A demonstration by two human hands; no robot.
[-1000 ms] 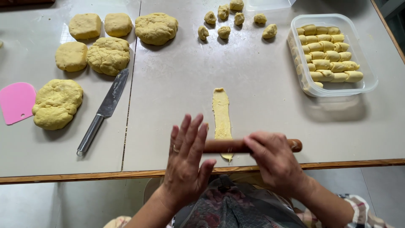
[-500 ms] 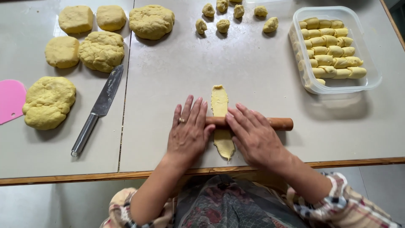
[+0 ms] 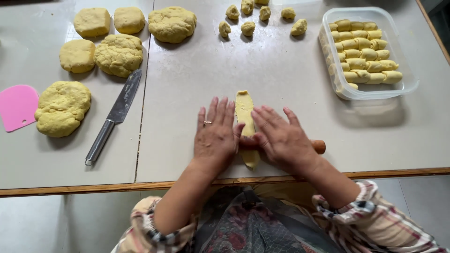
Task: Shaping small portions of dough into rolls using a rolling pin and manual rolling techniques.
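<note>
Left hand (image 3: 216, 133) and right hand (image 3: 281, 138) flat, fingers spread, palms pressing wooden rolling pin (image 3: 319, 146) across dough strip (image 3: 246, 124) near table (image 3: 281, 89) edge, knife (image 3: 112, 117) left, dough lumps (image 3: 119, 54) beyond, small dough balls (image 3: 248, 28) and filled plastic tub (image 3: 368, 51) farthest

Both hands lie flat on the pin (image 3: 319, 146), left hand (image 3: 216, 133) and right hand (image 3: 281, 138) either side of the dough strip (image 3: 244, 108) at the bench (image 3: 290, 89) front edge. Knife (image 3: 115, 115) to their left, dough lumps (image 3: 119, 54) behind it, scraper (image 3: 18, 107) far left. Tub (image 3: 408, 82) of rolls (image 3: 363, 56) right rear, small balls (image 3: 248, 28) behind the strip.
</note>
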